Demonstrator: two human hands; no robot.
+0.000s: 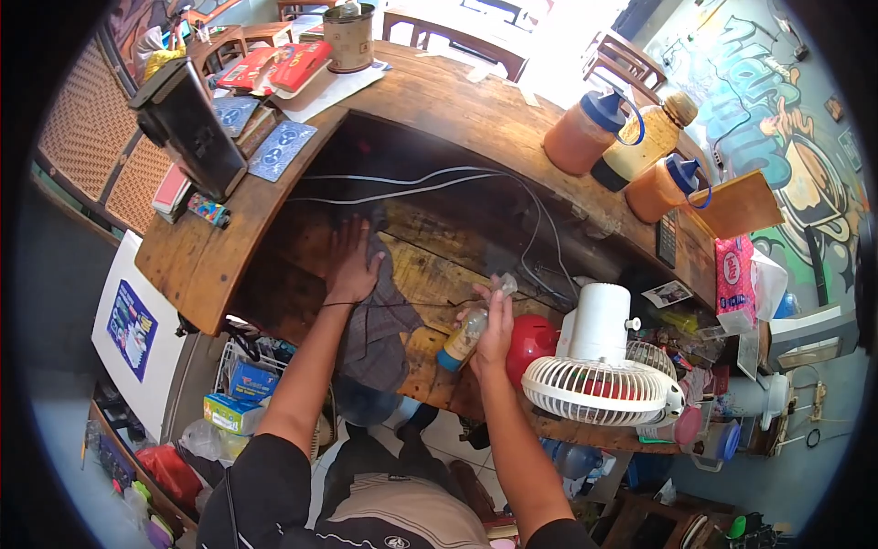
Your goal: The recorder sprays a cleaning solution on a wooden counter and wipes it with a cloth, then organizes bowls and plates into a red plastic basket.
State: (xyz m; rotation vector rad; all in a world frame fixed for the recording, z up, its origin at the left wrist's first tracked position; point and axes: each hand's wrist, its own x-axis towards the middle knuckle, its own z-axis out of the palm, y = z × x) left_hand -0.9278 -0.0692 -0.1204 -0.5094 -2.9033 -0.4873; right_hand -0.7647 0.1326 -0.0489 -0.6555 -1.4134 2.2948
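My left hand (354, 264) lies flat with fingers extended at the edge of a grey cloth (381, 336), its thumb on the fabric. The cloth is spread in folds over the lower wooden worktop (432, 322) and droops over its near edge. In my right hand (495, 333) is a small clear spray bottle (468, 336) with yellowish liquid or label and a blue base. The bottle is tilted, its pale nozzle up near my fingertips. Just right of that hand sits a red round container with a slot (531, 343).
A white electric fan (597, 370) stands close on the right. Pale cables (411, 182) cross the dark recess. Sauce bottles (583, 134) line the raised wooden counter (439, 82). A black speaker-like box (192, 130), playing cards and a tin (348, 38) stand at left.
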